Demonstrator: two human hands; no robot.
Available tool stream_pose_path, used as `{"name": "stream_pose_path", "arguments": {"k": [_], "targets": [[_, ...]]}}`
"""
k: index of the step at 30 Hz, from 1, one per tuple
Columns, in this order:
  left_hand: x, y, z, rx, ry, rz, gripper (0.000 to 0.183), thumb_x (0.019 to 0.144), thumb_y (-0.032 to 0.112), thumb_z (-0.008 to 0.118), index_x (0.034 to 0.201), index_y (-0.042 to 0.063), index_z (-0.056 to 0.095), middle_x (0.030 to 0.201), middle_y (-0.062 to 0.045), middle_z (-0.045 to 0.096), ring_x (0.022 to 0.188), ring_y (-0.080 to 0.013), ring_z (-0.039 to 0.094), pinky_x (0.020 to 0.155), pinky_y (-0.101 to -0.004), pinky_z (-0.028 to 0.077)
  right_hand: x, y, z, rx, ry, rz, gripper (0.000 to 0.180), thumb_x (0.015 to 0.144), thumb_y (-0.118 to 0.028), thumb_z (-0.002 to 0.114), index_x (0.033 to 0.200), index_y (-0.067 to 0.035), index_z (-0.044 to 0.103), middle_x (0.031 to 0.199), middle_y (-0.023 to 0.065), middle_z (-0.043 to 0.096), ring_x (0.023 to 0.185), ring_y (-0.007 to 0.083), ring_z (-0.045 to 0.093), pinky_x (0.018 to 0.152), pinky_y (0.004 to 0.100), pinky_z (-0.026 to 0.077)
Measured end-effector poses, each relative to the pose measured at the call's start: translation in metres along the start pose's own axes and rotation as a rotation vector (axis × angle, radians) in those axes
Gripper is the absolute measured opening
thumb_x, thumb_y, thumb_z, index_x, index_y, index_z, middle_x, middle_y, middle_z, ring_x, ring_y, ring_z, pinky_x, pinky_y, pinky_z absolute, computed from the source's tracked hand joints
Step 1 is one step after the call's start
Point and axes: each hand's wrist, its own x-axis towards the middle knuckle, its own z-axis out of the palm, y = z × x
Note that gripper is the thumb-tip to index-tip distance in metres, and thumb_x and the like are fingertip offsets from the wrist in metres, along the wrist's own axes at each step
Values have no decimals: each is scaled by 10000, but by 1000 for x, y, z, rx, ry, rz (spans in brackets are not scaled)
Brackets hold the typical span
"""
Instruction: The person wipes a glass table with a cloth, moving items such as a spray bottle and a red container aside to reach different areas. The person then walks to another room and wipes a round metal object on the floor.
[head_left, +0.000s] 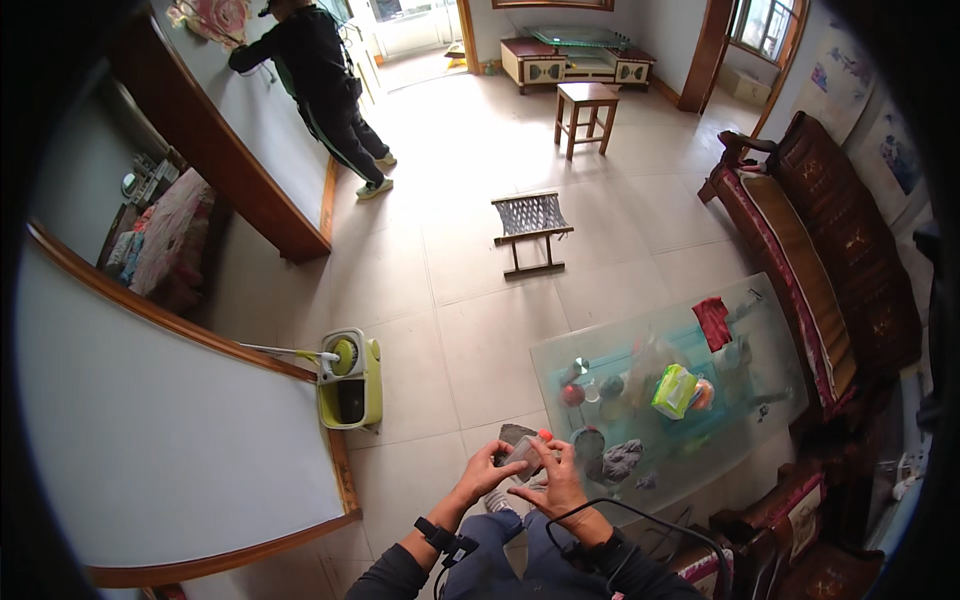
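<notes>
My left hand (480, 474) pinches a small translucent boxy object (520, 454) by its left side, thumb across the front. On its right, the fingertips of my right hand (561, 484) grip the same object, with the thumb held apart below. Just past my right fingertips shows a small orange-red round thing (545, 434), and I cannot tell whether it is part of that object. Behind my hands is a dark grey flat thing (516, 432), mostly hidden. To the right, on the glass-topped table (555, 360), lie a crumpled grey mass (622, 459) and a round grey item (588, 442).
The table also bears a green-and-white packet (675, 391) and a red cloth (711, 324). A mop bucket (370, 390) stands left, a folding stool (532, 217) and wooden stool (588, 94) ahead. A wooden sofa (840, 247) lines the right; a person (315, 75) stands by the far-left wall.
</notes>
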Motion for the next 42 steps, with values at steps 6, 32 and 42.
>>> {"name": "stream_pose_path", "arguments": {"k": [6, 32, 42], "targets": [[2, 48, -15, 1, 47, 117, 376, 792, 230, 841, 1035, 54, 614, 908, 15, 614, 813, -67, 562, 712, -238, 466, 31, -15, 7, 399, 172, 271, 813, 709, -266, 921, 1277, 36, 424, 1187, 173, 526, 967, 256, 668, 746, 342, 588], [298, 259, -311, -519, -238, 4, 386, 922, 233, 712, 1218, 29, 570, 1118, -41, 629, 1029, -124, 600, 910, -279, 486, 475, -72, 37, 283, 36, 250, 586, 856, -157, 772, 1374, -76, 509, 1339, 138, 547, 1162, 267, 589, 915, 380, 552], [472, 399, -357, -512, -269, 38, 450, 919, 212, 709, 1282, 13, 531, 1183, -70, 616, 1104, -148, 592, 960, -298, 485, 723, -71, 3, 80, -61, -200, 552, 764, -74, 774, 1273, -52, 560, 1266, 198, 571, 1156, 399, 566, 980, 420, 470]]}}
